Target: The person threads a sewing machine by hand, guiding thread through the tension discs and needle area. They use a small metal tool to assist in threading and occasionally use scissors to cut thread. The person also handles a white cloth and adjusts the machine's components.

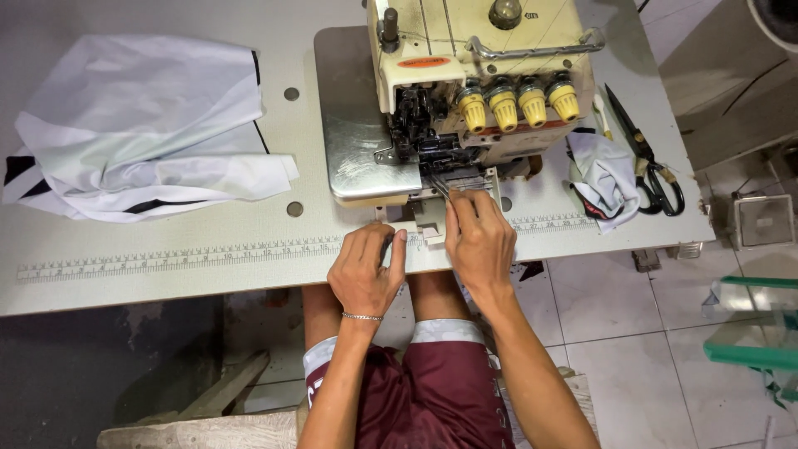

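Your right hand (480,241) pinches tweezers (440,186) at the front of the sewing machine (465,75), which stands just behind that grip on the table (166,274). Your left hand (366,270) rests just left of it, at the table's near edge. Folded fabric (141,133) lies well to the left; a crumpled cloth (607,175) and scissors (644,154) lie to the right.
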